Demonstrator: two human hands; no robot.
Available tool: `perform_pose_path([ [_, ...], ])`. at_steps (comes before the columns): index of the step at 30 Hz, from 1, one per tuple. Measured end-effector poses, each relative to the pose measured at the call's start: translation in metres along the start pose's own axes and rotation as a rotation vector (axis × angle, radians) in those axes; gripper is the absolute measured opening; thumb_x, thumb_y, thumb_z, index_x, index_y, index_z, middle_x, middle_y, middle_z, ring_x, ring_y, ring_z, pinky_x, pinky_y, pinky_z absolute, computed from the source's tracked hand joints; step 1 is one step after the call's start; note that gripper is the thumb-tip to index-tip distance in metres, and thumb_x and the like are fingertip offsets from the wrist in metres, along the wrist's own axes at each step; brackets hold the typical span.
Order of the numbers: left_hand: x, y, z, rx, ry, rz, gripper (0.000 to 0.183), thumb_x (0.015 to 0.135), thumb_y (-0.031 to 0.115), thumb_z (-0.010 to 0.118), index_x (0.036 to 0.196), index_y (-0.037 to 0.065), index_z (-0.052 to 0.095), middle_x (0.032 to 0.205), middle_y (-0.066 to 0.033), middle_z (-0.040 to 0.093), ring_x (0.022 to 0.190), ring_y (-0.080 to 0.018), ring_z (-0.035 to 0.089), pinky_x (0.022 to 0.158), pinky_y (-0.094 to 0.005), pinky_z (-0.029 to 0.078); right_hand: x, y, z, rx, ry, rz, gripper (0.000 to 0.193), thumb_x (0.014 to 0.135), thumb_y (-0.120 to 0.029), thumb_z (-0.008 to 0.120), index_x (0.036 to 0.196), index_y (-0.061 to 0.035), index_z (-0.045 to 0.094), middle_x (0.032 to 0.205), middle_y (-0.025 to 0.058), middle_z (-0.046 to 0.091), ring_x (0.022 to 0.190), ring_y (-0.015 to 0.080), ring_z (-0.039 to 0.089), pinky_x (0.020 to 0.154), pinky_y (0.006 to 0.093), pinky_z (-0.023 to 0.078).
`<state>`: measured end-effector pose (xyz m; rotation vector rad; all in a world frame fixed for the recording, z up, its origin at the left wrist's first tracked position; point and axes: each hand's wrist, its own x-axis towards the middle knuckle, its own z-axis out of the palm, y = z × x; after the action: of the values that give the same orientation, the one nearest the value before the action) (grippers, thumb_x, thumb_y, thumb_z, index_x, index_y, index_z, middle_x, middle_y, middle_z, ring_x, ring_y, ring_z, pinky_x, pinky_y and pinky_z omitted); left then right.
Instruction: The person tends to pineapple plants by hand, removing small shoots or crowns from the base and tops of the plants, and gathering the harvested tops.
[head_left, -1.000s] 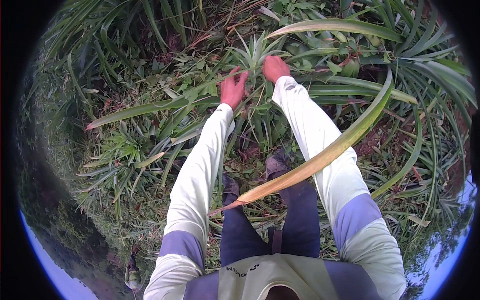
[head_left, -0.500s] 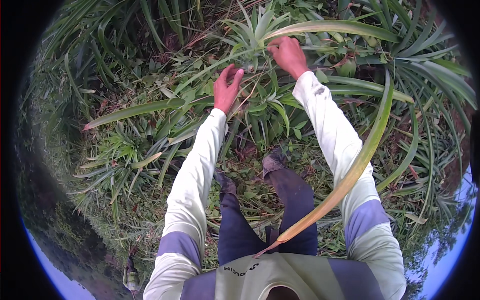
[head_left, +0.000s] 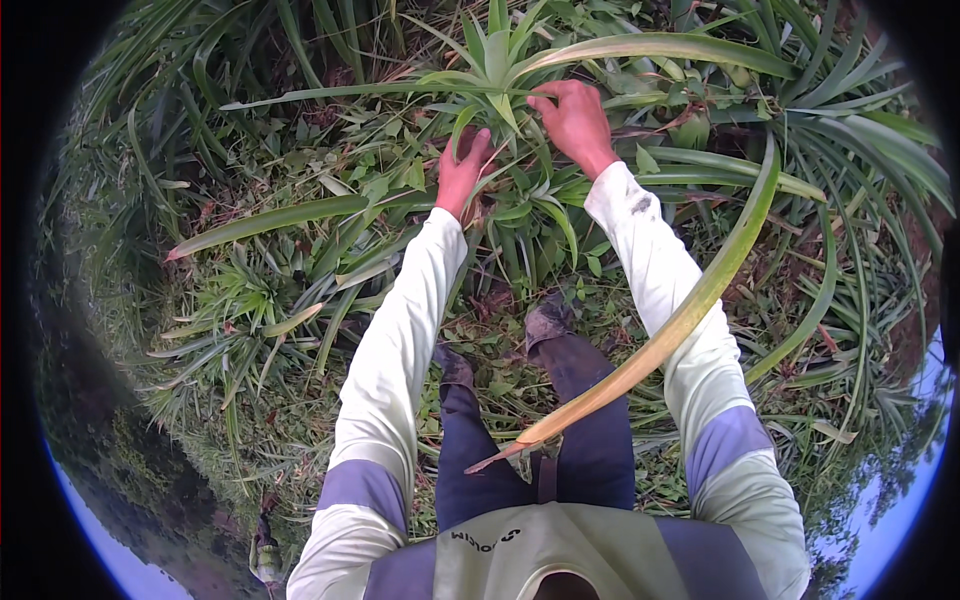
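A young pineapple-like plant (head_left: 497, 62) with a rosette of narrow green leaves stands in front of me, leaning slightly. Its lower part lies between my two hands. My right hand (head_left: 578, 122) is closed in a pinch at its right side, on a long thin leaf (head_left: 350, 91) that crosses the rosette toward the left. Just below the rosette, my left hand (head_left: 462, 175) has its thumb and fingers apart and curved, close to a drooping leaf (head_left: 463, 124). Leaves partly hide the fingertips of both hands.
A long yellowing leaf (head_left: 660, 345) arches over my right forearm toward my legs. Larger spiky plants (head_left: 850, 120) grow at the right, and a small rosette (head_left: 250, 295) at the left. Weeds surround my boots (head_left: 548, 320). Another person (head_left: 267, 560) is far off, lower left.
The rosette has shifted left and up, and a long leaf now stretches out leftward from it. My left hand has moved slightly right, toward the plant. The yellowing leaf's tip has swung left.
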<state>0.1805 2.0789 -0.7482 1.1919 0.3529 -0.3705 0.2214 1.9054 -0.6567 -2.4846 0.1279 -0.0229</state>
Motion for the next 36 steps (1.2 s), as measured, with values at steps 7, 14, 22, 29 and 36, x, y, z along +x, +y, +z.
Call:
perform_pose_path([
  [7, 0.001, 0.004, 0.003, -0.216, -0.045, -0.063, 0.065, 0.098, 0.039, 0.058, 0.146, 0.003, 0.032, 0.136, -0.0104, 0.050, 0.106, -0.0225, 0.062, 0.079, -0.0342, 0.053, -0.010, -0.022, -0.004, 0.063, -0.023, 0.054, 0.021, 0.086, -0.019, 0.069, 0.100, -0.0059, 0.075, 0.094, 0.0206, 0.071, 0.093, 0.0392, 0.064, 0.086, 0.0449, 0.050],
  [14, -0.002, 0.005, -0.002, -0.458, -0.104, -0.070, 0.047, 0.098, 0.036, 0.058, 0.137, 0.014, 0.043, 0.131, -0.0063, 0.054, 0.110, -0.0233, 0.059, 0.091, -0.0478, 0.052, -0.026, -0.047, -0.003, 0.044, 0.008, -0.061, 0.021, 0.085, -0.021, 0.069, 0.099, -0.0069, 0.075, 0.102, 0.0174, 0.070, 0.096, 0.0396, 0.061, 0.088, 0.0459, 0.048],
  [22, -0.004, 0.001, -0.008, -0.519, -0.075, -0.003, 0.048, 0.091, 0.025, 0.068, 0.133, 0.013, 0.047, 0.127, -0.0036, 0.056, 0.110, -0.0207, 0.059, 0.092, -0.0453, 0.051, -0.050, -0.079, -0.009, 0.075, -0.100, -0.145, 0.036, 0.082, -0.013, 0.070, 0.114, 0.0024, 0.066, 0.111, 0.0219, 0.066, 0.099, 0.0389, 0.065, 0.090, 0.0433, 0.053],
  [29, -0.002, 0.009, -0.024, -0.513, -0.079, 0.029, 0.043, 0.090, 0.020, 0.063, 0.129, 0.010, 0.047, 0.123, -0.0058, 0.057, 0.103, -0.0247, 0.062, 0.090, -0.0503, 0.051, -0.170, -0.066, -0.002, 0.582, 0.334, 0.088, 0.071, 0.092, -0.025, 0.068, 0.149, -0.0037, 0.031, 0.150, 0.0167, 0.033, 0.118, 0.0273, 0.053, 0.084, 0.0333, 0.054],
  [36, -0.014, 0.013, -0.044, -0.475, -0.066, 0.051, 0.037, 0.095, 0.022, 0.058, 0.128, 0.009, 0.049, 0.124, -0.0062, 0.058, 0.108, -0.0269, 0.060, 0.095, -0.0522, 0.049, -0.266, -0.006, 0.079, 0.861, 0.570, 0.640, 0.060, 0.100, -0.037, 0.055, 0.147, -0.0070, 0.033, 0.145, 0.0119, 0.039, 0.118, 0.0260, 0.053, 0.085, 0.0396, 0.056],
])
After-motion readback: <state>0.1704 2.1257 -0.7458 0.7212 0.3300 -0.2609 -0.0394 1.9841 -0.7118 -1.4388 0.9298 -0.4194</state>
